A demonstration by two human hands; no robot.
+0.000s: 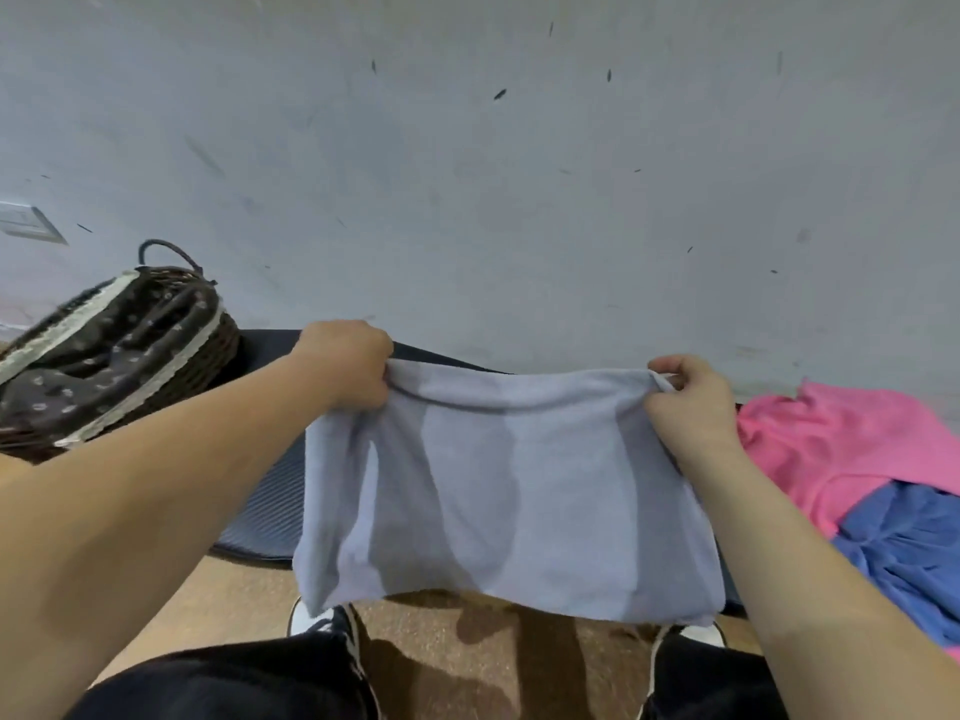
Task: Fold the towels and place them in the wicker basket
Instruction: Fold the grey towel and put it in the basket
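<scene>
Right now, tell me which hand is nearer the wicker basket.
Left. The left hand grips one corner of the grey towel beside the wicker basket; the right hand grips the opposite corner, farther away.

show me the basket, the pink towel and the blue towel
basket [208, 366], head view, on its woven side wall
pink towel [831, 439], head view, on the middle of the cloth
blue towel [904, 548], head view, on its creased middle

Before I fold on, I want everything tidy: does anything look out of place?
Only the crumpled pink towel and blue towel at right, heaped overlapping and unfolded. The held pale lilac towel hangs evenly.
</scene>
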